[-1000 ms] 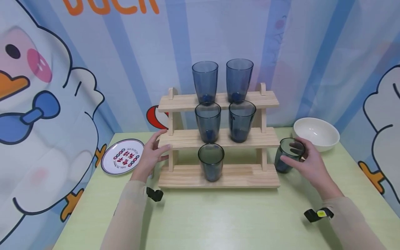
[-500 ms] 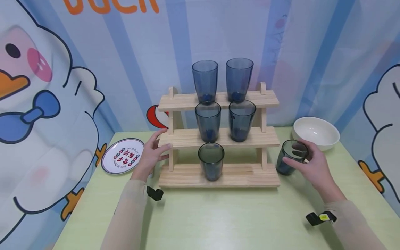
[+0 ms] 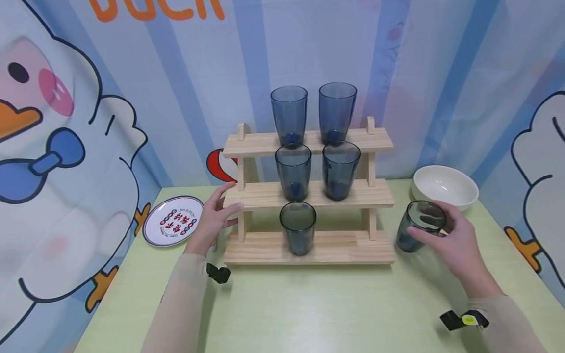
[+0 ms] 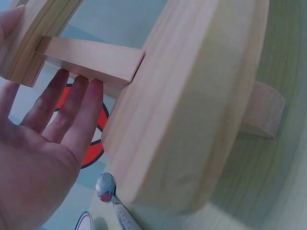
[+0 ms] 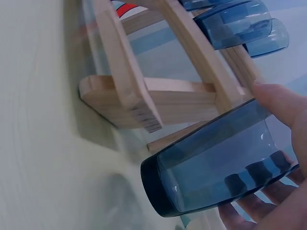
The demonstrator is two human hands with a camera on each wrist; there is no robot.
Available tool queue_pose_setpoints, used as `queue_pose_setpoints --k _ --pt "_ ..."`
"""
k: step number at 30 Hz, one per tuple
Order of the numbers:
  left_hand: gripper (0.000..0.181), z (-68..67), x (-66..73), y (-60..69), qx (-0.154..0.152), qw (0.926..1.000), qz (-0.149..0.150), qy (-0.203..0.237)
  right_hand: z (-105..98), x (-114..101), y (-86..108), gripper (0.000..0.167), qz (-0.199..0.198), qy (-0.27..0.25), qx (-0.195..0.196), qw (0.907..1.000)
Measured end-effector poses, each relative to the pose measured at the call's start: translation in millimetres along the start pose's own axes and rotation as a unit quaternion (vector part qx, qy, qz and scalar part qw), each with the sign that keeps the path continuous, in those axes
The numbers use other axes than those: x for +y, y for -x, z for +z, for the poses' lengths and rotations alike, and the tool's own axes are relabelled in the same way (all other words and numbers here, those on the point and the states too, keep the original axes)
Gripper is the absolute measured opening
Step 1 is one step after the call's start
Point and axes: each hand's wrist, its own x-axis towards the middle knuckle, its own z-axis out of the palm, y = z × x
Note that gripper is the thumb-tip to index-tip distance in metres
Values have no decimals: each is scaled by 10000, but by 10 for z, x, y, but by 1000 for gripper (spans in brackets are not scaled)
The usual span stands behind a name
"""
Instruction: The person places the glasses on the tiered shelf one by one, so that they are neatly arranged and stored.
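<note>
A three-tier wooden rack (image 3: 309,250) stands on the table, with two blue-grey glass tumblers on its top tier, two on the middle tier and one tumbler (image 3: 298,228) on the bottom tier. My left hand (image 3: 211,220) grips the rack's left end at the middle tier. In the left wrist view its fingertips (image 4: 93,88) touch the upright. To the right of the rack, my right hand (image 3: 456,240) holds another tumbler (image 3: 410,235) round its side, thumb towards me. In the right wrist view that tumbler (image 5: 206,163) appears raised off the table, a shadow beneath it.
A white bowl (image 3: 446,187) sits behind my right hand. At the left lies a white plate (image 3: 154,228) with red and blue print. The left wrist view shows a spoon (image 4: 106,187) by the rack. A duck-printed cloth (image 3: 190,98) hangs behind the table.
My right hand has carried its tumbler right and towards me, away from the rack's right end. The left hand has stayed on the rack.
</note>
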Motion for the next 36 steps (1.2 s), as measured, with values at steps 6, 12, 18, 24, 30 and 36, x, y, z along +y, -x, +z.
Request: queue_pose_setpoints --k 6,12,18,24,30,36 --pt "69 1 -3 1 -10 10000 0 28 -53 -169 82 78 -46 -25 17 10000" --pt "68 -3 0 -2 1 10000 -35 11 -42 -310 127 78 -23 -162 -8 9999" --pt "68 -1 -7 -7 27 10000 -47 17 33 -457 128 77 -486 -462 -81 9977" --pt "67 8 -11 -6 55 10000 -34 -3 155 -549 111 76 -704 -673 -132 9952" --pt "69 12 9 7 58 10000 -11 11 285 -620 87 75 -780 -731 -232 9940" --pt "70 12 0 -8 68 10000 -11 39 419 -697 70 75 -917 -821 -401 9916"
